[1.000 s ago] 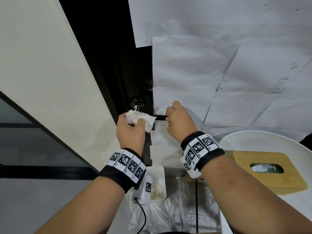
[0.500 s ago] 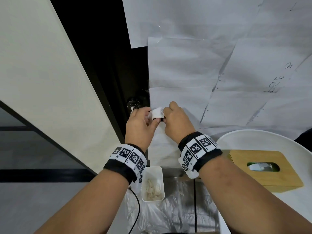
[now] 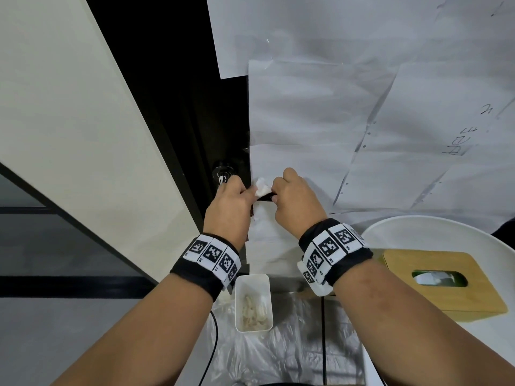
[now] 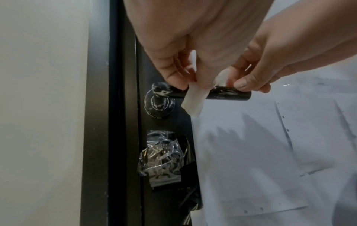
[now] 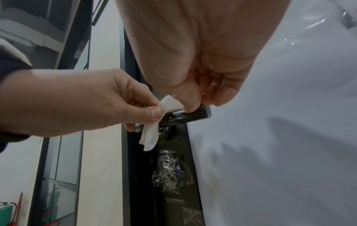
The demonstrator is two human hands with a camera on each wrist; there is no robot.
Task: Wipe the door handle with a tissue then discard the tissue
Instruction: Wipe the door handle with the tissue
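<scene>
Two bare hands are meeting at a black door handle (image 4: 228,94), a horizontal lever on the dark edge of a door. The left hand (image 3: 231,207) is pinching a small folded white tissue (image 4: 193,100) between thumb and fingers and holding it against the middle of the lever, with one end of the tissue hanging below the bar. The right hand (image 3: 295,201) is curling its fingers over the free end of the same lever, its thumb pressing on the bar just beside the tissue, so the two hands are sitting close together, nearly touching. The lever's black finish is showing pale scuffs, and its round base plate (image 4: 159,103) is sitting just left of the tissue. Below the handle, a patch of crinkled clear plastic (image 4: 162,152) is taped over the door. Several white paper sheets (image 3: 362,121) are covering the door face to the right; some faint handwriting is showing near their right edge, but it is too small and tilted to read. Both wrists are wearing black bands (image 3: 211,260) carrying white squares printed with black block-pattern codes. Down below the hands, a small white rectangular bin (image 3: 238,307) is holding crumpled tissues, standing on clear plastic sheeting (image 3: 278,352). At the lower right, a wooden tissue box (image 3: 446,285) with an oval slot is resting on a round white table (image 3: 404,229), well apart from the handle. A cream wall panel (image 3: 69,121) is filling the left side.
</scene>
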